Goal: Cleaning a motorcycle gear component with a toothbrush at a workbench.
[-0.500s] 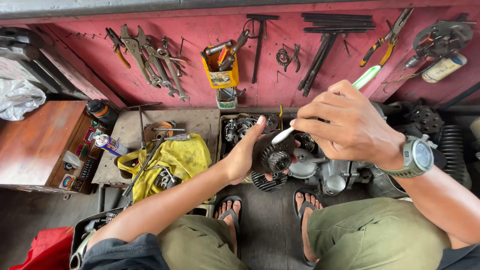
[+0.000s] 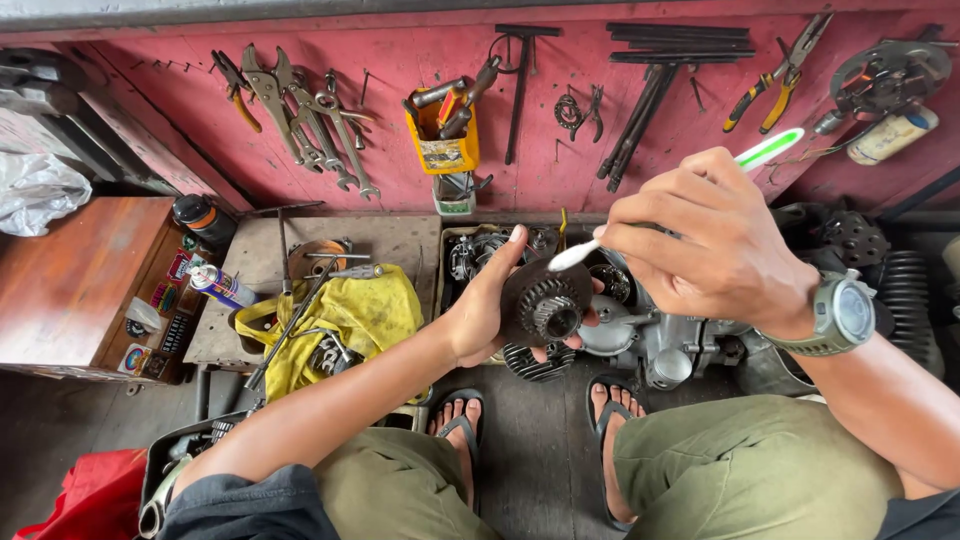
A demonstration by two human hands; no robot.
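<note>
while crouched over a stripped engine (image 2: 650, 345) on a workshop floor, a person cradles a dark round gear (image 2: 545, 305) in the left hand (image 2: 485, 310), fingers curled behind it and the thumb raised along its rim, so the toothed hub faces up. the right hand (image 2: 715, 245), a grey watch (image 2: 838, 315) on its wrist, is closed in a pinch around a green and white toothbrush (image 2: 600, 240), whose bristle end touches the top edge of the gear. the gear sits above a tray of engine parts (image 2: 470, 255), between the person's knees and the red wall. wrenches (image 2: 320, 125), pliers (image 2: 775, 75) and a yellow box of tools (image 2: 442, 135) hang on that wall. a yellow rag (image 2: 350, 315) lies left of the tray, near a spray can (image 2: 222, 287) and a wooden cabinet (image 2: 70, 280). sandalled feet (image 2: 455, 425) rest on the floor below.
</note>
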